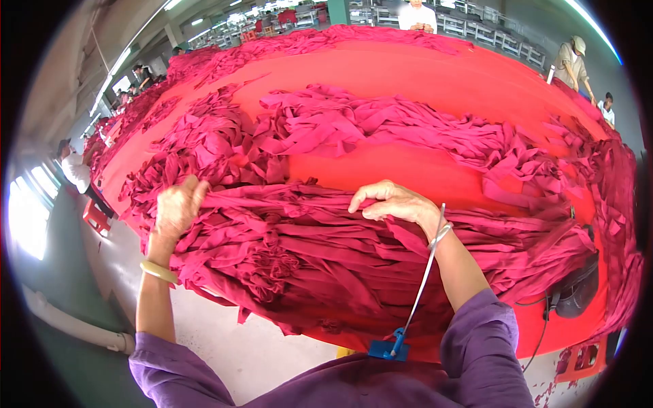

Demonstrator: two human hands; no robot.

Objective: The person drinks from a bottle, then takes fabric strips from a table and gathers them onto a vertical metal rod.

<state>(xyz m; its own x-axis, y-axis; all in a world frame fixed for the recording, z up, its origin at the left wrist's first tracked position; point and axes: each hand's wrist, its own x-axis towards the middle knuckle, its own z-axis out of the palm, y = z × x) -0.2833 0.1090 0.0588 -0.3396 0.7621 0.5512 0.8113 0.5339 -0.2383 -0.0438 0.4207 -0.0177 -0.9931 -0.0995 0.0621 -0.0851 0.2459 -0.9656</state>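
Observation:
A thick pile of magenta fabric strips (326, 251) lies along the near side of the table, its long pieces running left to right. My left hand (178, 204) is closed on strips at the pile's left end, thumb upward; a pale yellow bangle circles that wrist. Over the middle of the pile, my right hand (398, 202) has curled fingers, and a fabric strip (407, 238) slants down from beneath it. The palm side of this hand is hidden. A thin metal rod (423, 285) with a blue clamp-like base (389, 347) rises in front of my right forearm.
The table (408, 68) has a red surface bearing more heaped strips (381, 122). At the near right edge sits a dark object (578, 289) with a cable. Red stools (96, 217) stand on the floor. Several people work around the far edges, including a person in a cap (573, 64).

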